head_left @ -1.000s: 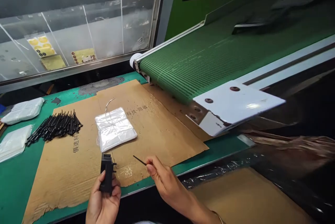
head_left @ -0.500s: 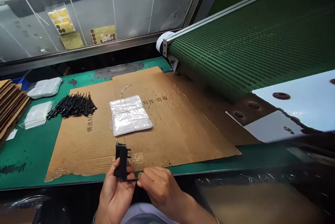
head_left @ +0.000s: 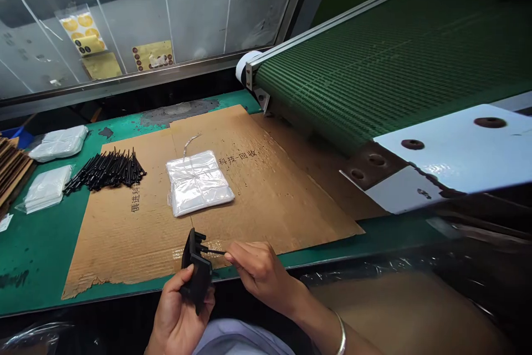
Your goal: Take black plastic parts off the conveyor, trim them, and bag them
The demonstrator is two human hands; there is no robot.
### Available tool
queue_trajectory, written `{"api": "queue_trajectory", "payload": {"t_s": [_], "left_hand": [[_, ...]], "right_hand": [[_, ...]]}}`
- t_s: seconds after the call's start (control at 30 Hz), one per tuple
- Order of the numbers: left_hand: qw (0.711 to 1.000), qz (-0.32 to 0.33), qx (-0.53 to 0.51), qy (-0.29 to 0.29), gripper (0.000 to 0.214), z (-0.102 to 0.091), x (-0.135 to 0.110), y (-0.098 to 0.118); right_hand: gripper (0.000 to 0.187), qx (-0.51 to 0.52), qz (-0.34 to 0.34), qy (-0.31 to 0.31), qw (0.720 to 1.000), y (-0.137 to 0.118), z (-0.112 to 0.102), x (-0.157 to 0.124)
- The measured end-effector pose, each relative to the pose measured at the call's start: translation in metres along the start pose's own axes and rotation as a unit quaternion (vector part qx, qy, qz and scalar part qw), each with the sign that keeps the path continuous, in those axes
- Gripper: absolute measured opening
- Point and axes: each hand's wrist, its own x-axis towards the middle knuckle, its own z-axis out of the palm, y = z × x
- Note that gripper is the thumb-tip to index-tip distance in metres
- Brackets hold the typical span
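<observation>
My left hand (head_left: pixel 178 310) is closed around a black plastic housing (head_left: pixel 198 277), which is tilted and has short pegs sticking out of its right side. My right hand (head_left: pixel 260 272) pinches the end of a thin black rod (head_left: pixel 216 252). The rod's other tip meets the housing near its upper pegs; whether it sits inside a hole I cannot tell. Both hands are over the front edge of the cardboard sheet (head_left: pixel 137 250). Beyond them lies a tied stack of clear plastic bags (head_left: pixel 199 183). A pile of similar black rods (head_left: pixel 110 169) rests to the left.
A green conveyor belt (head_left: pixel 353 78) slopes up at the right, with a white metal side plate (head_left: pixel 453 139). More bag stacks (head_left: pixel 47 186) and cardboard pieces (head_left: pixel 12 169) lie at the left on the green table (head_left: pixel 37 255). A glazed panel (head_left: pixel 199 17) stands behind.
The housing has turned in my left hand. My right hand has moved up with the rod, from the housing's lower end to its upper pegs. The camera view has shifted slightly right.
</observation>
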Motion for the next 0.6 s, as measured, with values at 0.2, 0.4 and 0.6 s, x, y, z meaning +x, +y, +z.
{"api": "queue_trajectory", "payload": {"t_s": [0.2,0.4,0.6], "left_hand": [[0.986,-0.053,0.038,-0.154,0.011,-0.014,0.010,0.004],[0.977,-0.079,0.072,-0.184,0.007,-0.015,0.016,0.001],[0.977,-0.092,0.085,-0.174,0.002,-0.022,0.020,0.001]], "right_hand": [[0.039,0.031,-0.024,-0.039,0.998,-0.003,-0.005,-0.005],[0.041,0.029,-0.055,-0.076,0.995,-0.010,-0.007,-0.007],[0.040,0.007,-0.079,-0.086,0.993,-0.010,-0.007,-0.009]]}}
